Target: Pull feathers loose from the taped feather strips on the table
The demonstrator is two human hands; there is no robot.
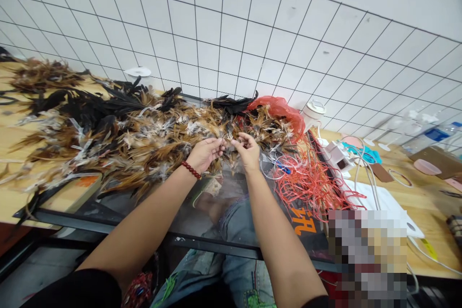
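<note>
My left hand (208,154), with a dark red bead bracelet (191,170) at the wrist, is closed in a pinch at the near edge of a big feather pile (155,134). Thumb and forefinger of my right hand (248,153) meet it almost tip to tip, its other fingers curled. Between the fingertips is a small brown feather (228,138), partly hidden; whether there is more than one I cannot tell. The pile mixes brown, white and long black feathers (115,98). Under my hands lies a dark glossy board (173,216) with orange lettering.
Right of my hands lies a tangle of red cords (301,183). A red plastic bag (279,108) and a white lidded cup (314,113) stand behind it. White cables (373,187) cross the wooden table (433,245). A black wire grid (224,33) backs everything.
</note>
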